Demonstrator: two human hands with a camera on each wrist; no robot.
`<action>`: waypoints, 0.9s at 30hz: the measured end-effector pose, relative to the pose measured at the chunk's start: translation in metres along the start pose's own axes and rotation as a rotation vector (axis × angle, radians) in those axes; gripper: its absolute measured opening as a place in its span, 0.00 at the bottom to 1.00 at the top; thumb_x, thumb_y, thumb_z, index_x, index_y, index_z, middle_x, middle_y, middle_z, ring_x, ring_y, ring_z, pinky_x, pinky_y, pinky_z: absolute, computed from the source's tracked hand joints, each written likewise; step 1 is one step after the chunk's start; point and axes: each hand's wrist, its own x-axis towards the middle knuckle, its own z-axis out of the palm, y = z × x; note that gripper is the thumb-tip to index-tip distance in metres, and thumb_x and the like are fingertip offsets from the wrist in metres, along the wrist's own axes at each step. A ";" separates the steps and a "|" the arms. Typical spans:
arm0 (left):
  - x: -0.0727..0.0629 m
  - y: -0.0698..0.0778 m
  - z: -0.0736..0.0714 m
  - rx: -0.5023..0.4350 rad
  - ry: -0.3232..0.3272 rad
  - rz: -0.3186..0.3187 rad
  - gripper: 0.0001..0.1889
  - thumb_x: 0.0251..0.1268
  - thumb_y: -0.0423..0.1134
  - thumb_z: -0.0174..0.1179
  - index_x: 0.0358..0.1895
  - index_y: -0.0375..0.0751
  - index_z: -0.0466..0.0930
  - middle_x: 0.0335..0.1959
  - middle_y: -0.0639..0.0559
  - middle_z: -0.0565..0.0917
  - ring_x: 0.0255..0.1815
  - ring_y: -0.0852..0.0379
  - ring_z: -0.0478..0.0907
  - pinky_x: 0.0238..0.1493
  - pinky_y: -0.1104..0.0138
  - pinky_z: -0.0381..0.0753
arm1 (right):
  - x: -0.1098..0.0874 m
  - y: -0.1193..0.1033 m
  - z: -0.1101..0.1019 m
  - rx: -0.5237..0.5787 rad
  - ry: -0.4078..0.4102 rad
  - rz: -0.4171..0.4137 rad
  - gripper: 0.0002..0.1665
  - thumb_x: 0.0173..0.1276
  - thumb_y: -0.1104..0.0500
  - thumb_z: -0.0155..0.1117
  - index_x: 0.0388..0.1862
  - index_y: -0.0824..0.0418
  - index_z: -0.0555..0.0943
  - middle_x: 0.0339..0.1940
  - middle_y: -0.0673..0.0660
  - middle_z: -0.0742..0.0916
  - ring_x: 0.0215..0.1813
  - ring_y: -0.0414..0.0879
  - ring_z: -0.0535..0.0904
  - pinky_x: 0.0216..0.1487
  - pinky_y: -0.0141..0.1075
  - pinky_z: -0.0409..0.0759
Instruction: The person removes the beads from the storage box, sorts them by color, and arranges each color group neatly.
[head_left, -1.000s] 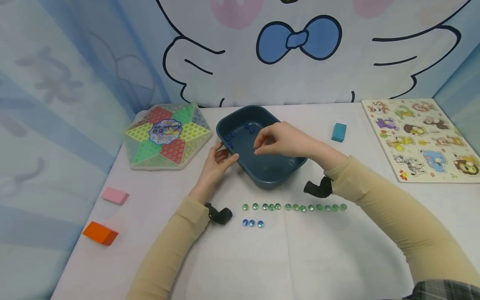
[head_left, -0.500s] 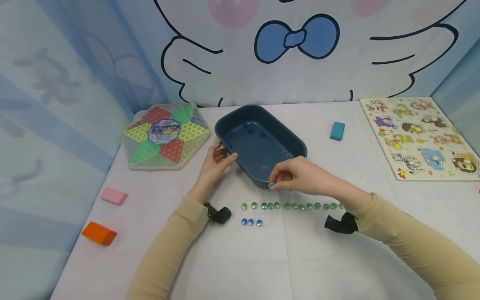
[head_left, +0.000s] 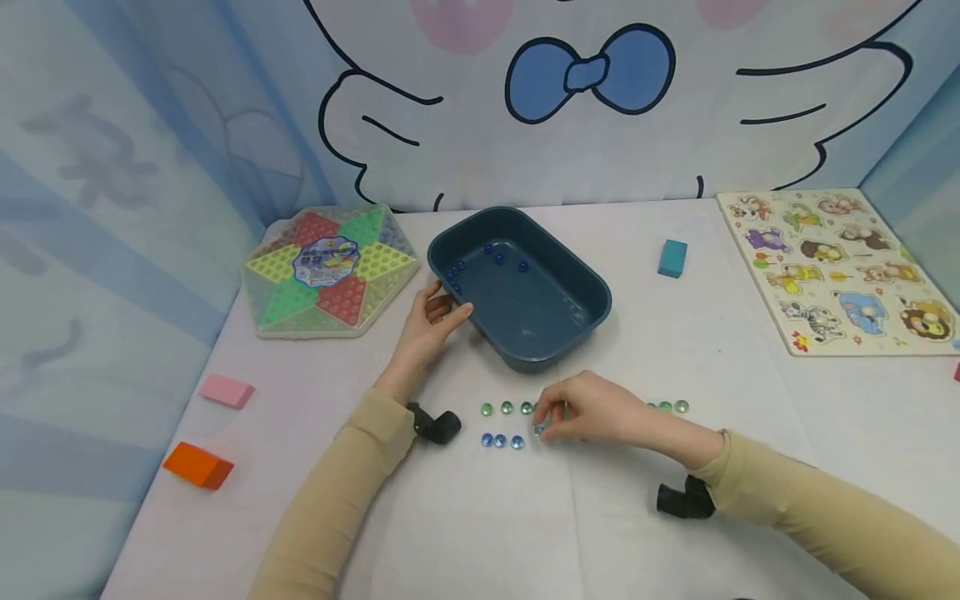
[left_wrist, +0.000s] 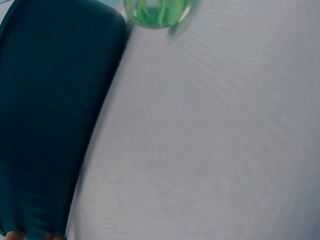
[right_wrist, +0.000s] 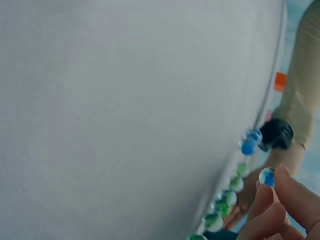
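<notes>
My right hand (head_left: 592,408) pinches a clear marble with a blue swirl (right_wrist: 267,176) between thumb and fingertips, low over the white table. To its left lies a short row of blue-swirled marbles (head_left: 500,440). Just behind runs a longer row of green-swirled marbles (head_left: 507,407), its middle hidden by this hand. My left hand (head_left: 426,337) holds the near left side of a dark blue plastic basin (head_left: 517,358), thumb and fingers at the rim. Inside the basin, several dark blue marbles (head_left: 499,259) gather toward the far left end.
A hexagonal Chinese checkers box (head_left: 330,275) lies left of the basin. Pink (head_left: 227,391) and orange blocks (head_left: 198,465) sit near the table's left edge. Rightward are a teal block (head_left: 672,258) and an animal puzzle board (head_left: 840,275). A printed curtain hangs behind.
My right hand has come out of the basin with a marble and moved toward me, down to the marble rows. My left hand stays at the basin.
</notes>
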 end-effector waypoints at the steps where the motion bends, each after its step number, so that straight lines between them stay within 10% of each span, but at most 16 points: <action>1: 0.000 0.000 0.000 0.001 0.001 -0.003 0.42 0.56 0.52 0.64 0.71 0.52 0.51 0.68 0.48 0.63 0.68 0.54 0.61 0.67 0.60 0.62 | 0.001 0.001 0.003 -0.013 -0.001 0.004 0.05 0.55 0.58 0.69 0.32 0.55 0.83 0.19 0.42 0.79 0.20 0.33 0.69 0.23 0.27 0.70; 27: -0.002 0.003 -0.002 -0.011 -0.025 0.003 0.42 0.57 0.51 0.63 0.71 0.52 0.50 0.68 0.46 0.62 0.68 0.52 0.60 0.66 0.57 0.62 | 0.010 -0.003 0.017 -0.104 -0.050 0.085 0.06 0.53 0.55 0.71 0.30 0.50 0.82 0.17 0.42 0.76 0.21 0.35 0.69 0.24 0.28 0.66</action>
